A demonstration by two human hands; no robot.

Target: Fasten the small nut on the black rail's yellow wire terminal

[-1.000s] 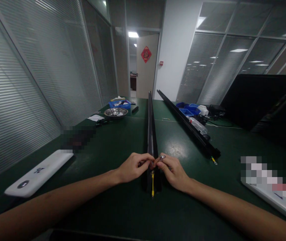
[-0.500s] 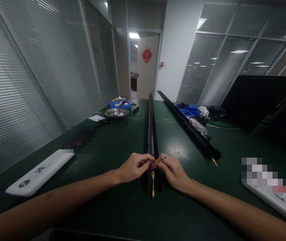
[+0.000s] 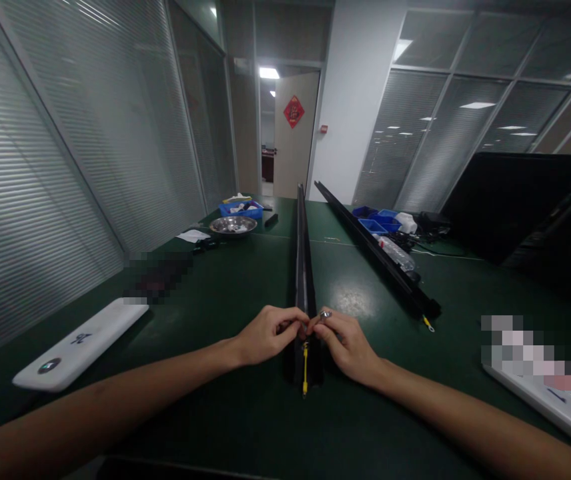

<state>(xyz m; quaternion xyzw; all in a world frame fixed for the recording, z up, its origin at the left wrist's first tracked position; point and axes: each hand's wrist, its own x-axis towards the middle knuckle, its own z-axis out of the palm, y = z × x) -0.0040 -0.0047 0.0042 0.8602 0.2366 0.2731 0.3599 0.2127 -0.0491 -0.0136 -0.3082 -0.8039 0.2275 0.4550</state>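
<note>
A long black rail [image 3: 301,267] with a channel along it lies on the table and points away from me. My left hand [image 3: 271,333] comes to its near end from the left, thumb and forefinger pinched together. From the right my right hand [image 3: 348,343], with a ring on one finger, is closed in a pinch too. The fingertips of both hands nearly meet over the channel and hide whatever is between them. Just in front of them a short yellow wire [image 3: 305,370] runs along the rail toward me, ending in a small metal lug.
A second black rail [image 3: 380,253] with a yellow ring-terminal wire [image 3: 429,324] lies to the right. Past it are blue bins [image 3: 383,219] and a plastic bottle [image 3: 396,252]. At left are a metal bowl [image 3: 233,227], blue basket [image 3: 241,210] and white case [image 3: 83,343].
Both hands keep almost the same pinch over the rail's near end. The fingers of my right hand have turned very slightly, and the yellow wire's near end has shifted a little.
</note>
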